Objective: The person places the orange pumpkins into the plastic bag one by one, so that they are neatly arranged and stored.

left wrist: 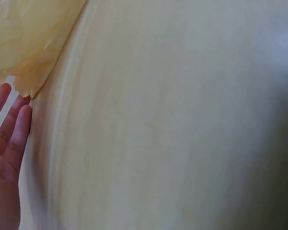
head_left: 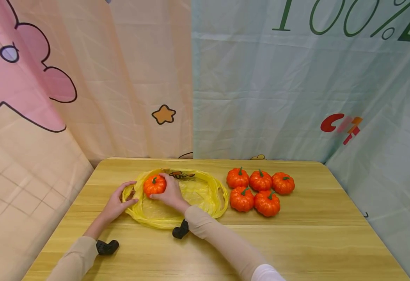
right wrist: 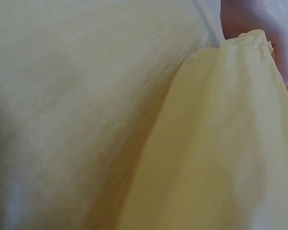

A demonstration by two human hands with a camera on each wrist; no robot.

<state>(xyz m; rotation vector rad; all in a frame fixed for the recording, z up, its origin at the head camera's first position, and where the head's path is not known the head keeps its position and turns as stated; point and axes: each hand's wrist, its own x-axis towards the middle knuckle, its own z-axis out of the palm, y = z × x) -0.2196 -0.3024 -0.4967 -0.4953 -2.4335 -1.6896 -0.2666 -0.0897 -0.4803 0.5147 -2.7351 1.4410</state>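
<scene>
A yellow plastic bag [head_left: 197, 195] lies spread on the table with its mouth opened wide. Inside its left part is a small orange pumpkin [head_left: 153, 185] with a green stem. My right hand [head_left: 172, 192] reaches over the bag and grips that pumpkin between thumb and fingers. At the bag's left rim is my left hand [head_left: 118, 201], thumb and fingers spread apart against the plastic. The left wrist view shows the fingers [left wrist: 20, 127] fairly straight beside the bag's crinkled edge [left wrist: 29, 81]. In the right wrist view, the bag's side [right wrist: 221, 143] hides much of the right hand.
Several more pumpkins [head_left: 261, 180] stand grouped in two rows just right of the bag. The wooden table [head_left: 313, 234] reaches back to printed curtains [head_left: 261, 97]. Black wrist devices [head_left: 107, 247] sit below both hands.
</scene>
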